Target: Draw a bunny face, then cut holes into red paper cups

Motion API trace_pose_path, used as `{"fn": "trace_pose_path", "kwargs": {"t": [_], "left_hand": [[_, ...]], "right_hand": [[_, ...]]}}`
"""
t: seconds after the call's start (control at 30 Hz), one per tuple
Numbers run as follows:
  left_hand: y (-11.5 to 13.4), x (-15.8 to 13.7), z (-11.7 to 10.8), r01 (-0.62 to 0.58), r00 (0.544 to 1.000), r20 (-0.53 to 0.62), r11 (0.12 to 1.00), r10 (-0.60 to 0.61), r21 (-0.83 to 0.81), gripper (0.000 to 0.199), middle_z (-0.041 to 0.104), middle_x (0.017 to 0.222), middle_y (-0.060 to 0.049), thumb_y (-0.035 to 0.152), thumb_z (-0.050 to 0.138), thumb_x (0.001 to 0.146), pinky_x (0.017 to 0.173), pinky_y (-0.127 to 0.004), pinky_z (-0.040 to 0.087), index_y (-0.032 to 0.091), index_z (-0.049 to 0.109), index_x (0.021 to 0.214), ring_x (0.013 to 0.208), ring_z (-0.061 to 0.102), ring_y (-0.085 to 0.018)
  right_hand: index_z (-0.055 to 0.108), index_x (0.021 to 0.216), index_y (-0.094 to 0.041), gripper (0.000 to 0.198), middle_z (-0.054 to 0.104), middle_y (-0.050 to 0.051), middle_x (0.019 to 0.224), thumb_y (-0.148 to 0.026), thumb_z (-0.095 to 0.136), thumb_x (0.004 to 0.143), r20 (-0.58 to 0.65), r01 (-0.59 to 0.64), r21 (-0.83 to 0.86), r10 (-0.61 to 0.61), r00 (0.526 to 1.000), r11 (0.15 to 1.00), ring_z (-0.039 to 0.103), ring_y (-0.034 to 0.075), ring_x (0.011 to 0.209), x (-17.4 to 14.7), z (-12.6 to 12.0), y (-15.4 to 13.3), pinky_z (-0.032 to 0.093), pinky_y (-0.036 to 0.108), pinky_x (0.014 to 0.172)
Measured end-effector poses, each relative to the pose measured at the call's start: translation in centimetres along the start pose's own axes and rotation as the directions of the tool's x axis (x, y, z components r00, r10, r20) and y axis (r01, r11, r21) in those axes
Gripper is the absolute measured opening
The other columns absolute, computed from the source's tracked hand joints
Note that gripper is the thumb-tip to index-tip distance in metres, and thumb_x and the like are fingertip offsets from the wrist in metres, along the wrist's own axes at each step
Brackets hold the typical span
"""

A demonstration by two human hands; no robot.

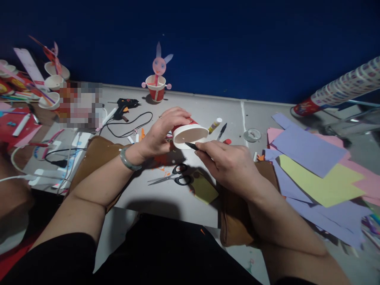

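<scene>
My left hand [162, 134] is closed around a red paper cup [190, 134], which is tipped so that its white mouth faces me. Between the fingers of my right hand [228, 160] is a slim black pen [190, 145], its pointed end at the cup's lower rim; most of its body is hidden by the hand. Beneath the cup lie black-handled scissors [175, 177] and a yellow piece of paper [204, 188] with cut-outs. A glue stick [215, 125] and another dark pointed tool [222, 131] rest just behind my right hand.
A cup with a pink rabbit figure [156, 89] stands by the blue wall. A black glue gun [124, 107] with its cord lies left. Coloured paper [314, 146], a tape roll [252, 135] and a long cup stack [341, 87] are right. Power strips [71, 158] lie left, near another person's arm [14, 194].
</scene>
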State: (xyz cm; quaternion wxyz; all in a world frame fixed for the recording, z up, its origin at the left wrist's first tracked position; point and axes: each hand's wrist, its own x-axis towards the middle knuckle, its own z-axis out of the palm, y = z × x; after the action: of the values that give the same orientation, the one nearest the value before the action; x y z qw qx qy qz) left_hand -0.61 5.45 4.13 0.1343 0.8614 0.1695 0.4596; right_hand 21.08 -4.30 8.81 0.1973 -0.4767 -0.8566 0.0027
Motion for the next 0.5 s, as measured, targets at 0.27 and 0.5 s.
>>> {"fn": "trace_pose_path", "kwargs": {"t": [0.27, 0.5], "left_hand": [[-0.4, -0.9, -0.1, 0.006, 0.995, -0.101, 0.990, 0.008, 0.141, 0.064, 0.062, 0.114, -0.011, 0.069, 0.054, 0.086, 0.101, -0.058, 0.048, 0.029, 0.046, 0.135, 0.110, 0.061, -0.029], [0.5, -1.0, -0.4, 0.027, 0.988, -0.154, 0.982, 0.002, 0.188, 0.046, 0.057, 0.121, -0.008, 0.040, 0.065, 0.089, 0.092, -0.047, 0.056, 0.034, 0.047, 0.130, 0.111, 0.060, -0.024]], "right_hand": [[0.064, 0.109, -0.018, 0.026, 0.076, 0.008, 0.091, -0.036, 0.046, 0.099, -0.106, -0.031, 0.063, 0.037, 0.994, 0.998, 0.068, 0.018, 0.072, 0.1, -0.3, -0.2, 0.042, 0.028, 0.059], [0.063, 0.101, -0.019, 0.025, 0.073, 0.006, 0.078, -0.039, 0.050, 0.098, -0.132, -0.089, 0.084, 0.100, 0.986, 0.993, 0.066, 0.017, 0.064, 0.1, -0.4, -0.3, 0.041, 0.028, 0.056]]}}
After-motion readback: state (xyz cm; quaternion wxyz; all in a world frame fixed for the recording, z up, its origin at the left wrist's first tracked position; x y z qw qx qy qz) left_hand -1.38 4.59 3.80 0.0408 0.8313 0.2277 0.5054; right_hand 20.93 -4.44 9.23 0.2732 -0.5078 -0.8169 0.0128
